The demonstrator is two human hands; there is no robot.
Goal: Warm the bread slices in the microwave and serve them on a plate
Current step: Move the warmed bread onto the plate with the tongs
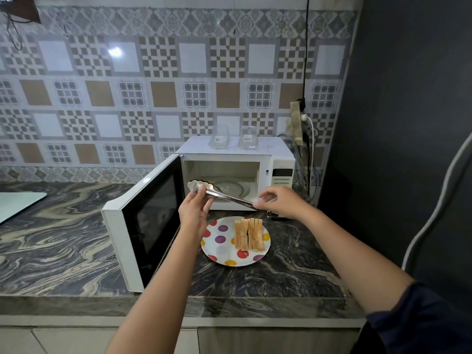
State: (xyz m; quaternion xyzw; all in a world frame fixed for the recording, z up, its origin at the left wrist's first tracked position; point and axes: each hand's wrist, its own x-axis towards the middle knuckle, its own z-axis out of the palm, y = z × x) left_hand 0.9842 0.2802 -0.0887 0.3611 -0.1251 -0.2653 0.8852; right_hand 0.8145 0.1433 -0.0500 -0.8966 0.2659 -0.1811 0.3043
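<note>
Fingers (203,194) of the left hand (194,213) curl round the scalloped tip end of the long stainless-steel tongs (229,198) and press its two arms together. The right hand (279,200) pinches the hinge end between thumb and fingertips. The tool hangs level across the mouth of the white microwave oven (229,152), whose round glass turntable (231,187) sits bare.

The toast-brown bread slices (249,235) stand on edge in a tight row on the round white plate with coloured polka dots (219,249). The plate rests on the dark marbled stone counter (63,238), at 6 o'clock from the oven mouth. I cannot tell whether the slices have been warmed.

From where I stand, the row looks like the weak spot. Slices balanced on edge may fan over if the tongs nip just one, and a hard squeeze would crush soft bread. The white-framed oven door (143,226) juts out at 9 o'clock from the plate, close by the left forearm, so a careless swing could knock it. With both hands on one tool, nothing steadies the plate if it slides.
</note>
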